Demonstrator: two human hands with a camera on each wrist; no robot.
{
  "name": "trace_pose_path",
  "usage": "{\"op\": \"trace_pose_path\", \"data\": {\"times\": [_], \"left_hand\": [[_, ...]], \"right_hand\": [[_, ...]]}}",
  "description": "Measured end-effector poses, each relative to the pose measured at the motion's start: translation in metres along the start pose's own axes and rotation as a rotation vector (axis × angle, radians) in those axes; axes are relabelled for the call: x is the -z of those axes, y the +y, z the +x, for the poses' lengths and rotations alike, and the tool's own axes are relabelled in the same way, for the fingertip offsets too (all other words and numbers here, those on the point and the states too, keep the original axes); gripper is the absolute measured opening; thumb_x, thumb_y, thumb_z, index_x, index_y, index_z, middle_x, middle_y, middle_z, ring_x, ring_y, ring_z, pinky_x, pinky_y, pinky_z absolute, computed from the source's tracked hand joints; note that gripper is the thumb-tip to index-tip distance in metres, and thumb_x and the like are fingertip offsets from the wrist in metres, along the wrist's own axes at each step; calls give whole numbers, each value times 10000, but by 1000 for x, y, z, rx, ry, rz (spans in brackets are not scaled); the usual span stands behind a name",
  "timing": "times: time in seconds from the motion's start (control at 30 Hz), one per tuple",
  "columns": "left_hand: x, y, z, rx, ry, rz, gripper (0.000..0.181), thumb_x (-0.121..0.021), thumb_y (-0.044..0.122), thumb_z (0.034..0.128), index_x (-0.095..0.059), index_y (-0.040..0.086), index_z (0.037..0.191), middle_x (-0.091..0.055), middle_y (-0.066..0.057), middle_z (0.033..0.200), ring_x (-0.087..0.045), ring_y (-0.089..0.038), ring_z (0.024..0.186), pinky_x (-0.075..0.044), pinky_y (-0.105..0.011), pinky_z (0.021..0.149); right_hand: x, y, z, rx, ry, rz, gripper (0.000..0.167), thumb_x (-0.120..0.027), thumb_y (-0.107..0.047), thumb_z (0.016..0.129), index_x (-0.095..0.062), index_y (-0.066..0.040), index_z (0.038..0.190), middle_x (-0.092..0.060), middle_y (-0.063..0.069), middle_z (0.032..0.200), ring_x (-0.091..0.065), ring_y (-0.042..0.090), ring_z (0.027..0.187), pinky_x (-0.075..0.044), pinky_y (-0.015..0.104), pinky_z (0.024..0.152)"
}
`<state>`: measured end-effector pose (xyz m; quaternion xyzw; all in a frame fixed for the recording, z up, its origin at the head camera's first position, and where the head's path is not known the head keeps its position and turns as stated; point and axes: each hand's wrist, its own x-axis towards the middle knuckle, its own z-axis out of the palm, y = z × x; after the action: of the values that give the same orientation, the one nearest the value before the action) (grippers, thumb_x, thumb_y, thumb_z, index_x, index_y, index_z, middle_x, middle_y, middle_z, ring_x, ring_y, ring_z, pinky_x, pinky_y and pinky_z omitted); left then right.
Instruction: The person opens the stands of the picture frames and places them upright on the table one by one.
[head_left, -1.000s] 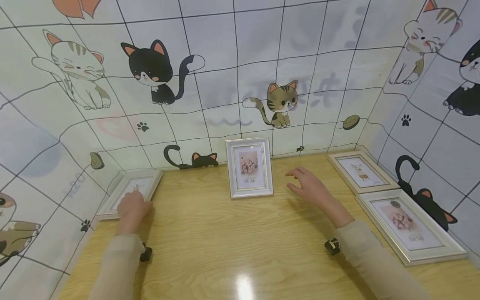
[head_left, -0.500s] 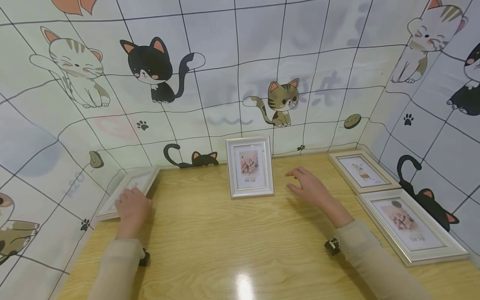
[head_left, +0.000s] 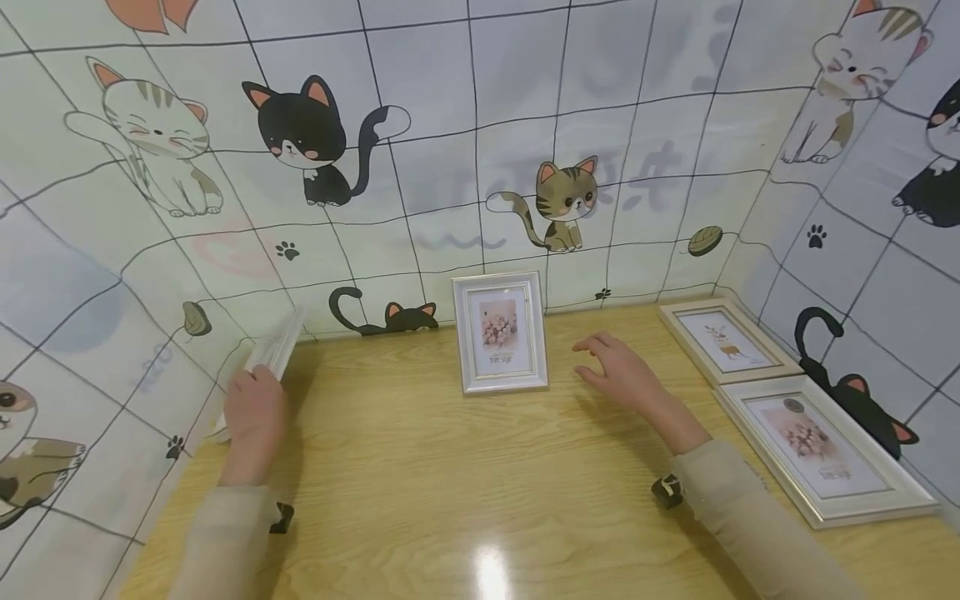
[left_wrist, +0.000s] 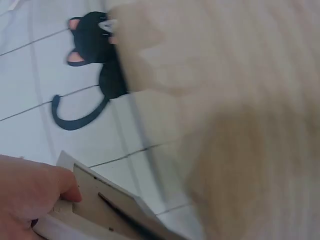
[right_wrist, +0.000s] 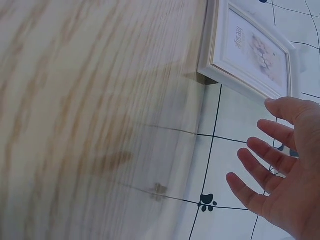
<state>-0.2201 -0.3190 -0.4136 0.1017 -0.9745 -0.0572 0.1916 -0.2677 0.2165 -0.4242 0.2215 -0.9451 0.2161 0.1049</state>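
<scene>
One picture frame (head_left: 277, 343) is in the left hand (head_left: 257, 417), at the left end of the surface (head_left: 450, 475); I see it tilted up beside the wall (head_left: 435, 192), the fingers clamped on its edge. The left wrist view shows me its back, with a dark strip (left_wrist: 122, 216) that I take for a prop leg. Whether its lower edge touches the surface, I cannot tell. The right hand (head_left: 621, 377) holds nothing, its fingers apart and slightly bent, near the flowered frame (head_left: 501, 335), which stands upright at the middle. Farther right, the wood-toned frame (head_left: 722, 342) and the large white frame (head_left: 828, 450) lie flat, edge to edge. I judge the work partway: one frame stands, the gripped one is not yet set down or released, and two lie flat with no hand on them.
</scene>
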Motion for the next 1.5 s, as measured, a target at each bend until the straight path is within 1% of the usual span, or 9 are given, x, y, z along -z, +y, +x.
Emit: {"op": "trace_pose_path", "data": {"times": [0.1,0.33,0.4,0.53,0.7,0.87,1.03,1.27,1.5], "left_hand": [[11,8,2,-11,49,-103,315,-568,2,911,-442,-231,1079,-483,-397,965,-515,-512,830,-474,-574,630],[32,30,5,61,-84,-312,418,-471,63,955,-402,-205,1268,-443,-366,1127,-481,-420,877,-495,-461,628],[36,36,6,61,-105,-368,426,-470,75,959,-399,-207,1270,-455,-365,1137,-513,-416,882,-529,-445,630],[40,47,6,49,-118,-520,400,-454,54,942,-423,-213,1238,-529,-348,1069,-576,-371,778,-527,-369,536],[38,63,1,54,-154,-671,419,-420,50,949,-378,-198,1285,-536,-315,1055,-542,-264,702,-478,-277,504],[32,81,-6,46,-180,-719,443,-419,81,969,-353,-171,1327,-514,-313,1134,-544,-305,810,-505,-314,589],[24,97,-9,12,-181,-749,481,-429,83,971,-329,-157,1375,-484,-329,1231,-539,-392,1003,-537,-461,784],[10,111,-14,-52,-120,-766,447,-443,18,926,-365,-189,1314,-466,-312,1164,-491,-376,1002,-489,-505,862],[5,120,-23,-74,-139,-793,457,-445,-5,932,-327,-180,1337,-414,-310,1219,-448,-368,1072,-466,-525,948]], "right_hand": [[1,0,0,-8,3,-8,372,-658,-217,960,-600,-41,1283,-599,154,1250,-612,342,1112,-548,512,914],[2,-3,-1,10,-6,-1,370,-653,-226,961,-603,-26,1268,-597,168,1253,-611,343,1106,-550,507,912],[2,-4,-1,15,-10,0,370,-649,-231,963,-602,-26,1268,-597,168,1254,-610,343,1107,-547,506,915],[1,-6,-2,19,-7,0,372,-645,-240,966,-599,-34,1273,-596,158,1261,-607,336,1114,-540,505,926],[2,-9,-2,32,3,3,370,-650,-236,963,-602,-37,1271,-600,153,1256,-609,332,1108,-539,503,925],[3,-12,-2,40,8,5,368,-656,-233,959,-605,-36,1266,-607,150,1247,-612,328,1107,-541,498,935],[3,-16,-1,52,16,10,367,-661,-230,955,-605,-40,1264,-613,145,1243,-612,324,1109,-537,497,951],[5,-20,-1,56,24,10,364,-656,-229,961,-598,-50,1273,-609,136,1252,-606,321,1120,-533,499,958],[9,-24,1,61,27,2,368,-653,-235,964,-596,-55,1280,-609,131,1250,-601,315,1123,-527,496,968]]}}
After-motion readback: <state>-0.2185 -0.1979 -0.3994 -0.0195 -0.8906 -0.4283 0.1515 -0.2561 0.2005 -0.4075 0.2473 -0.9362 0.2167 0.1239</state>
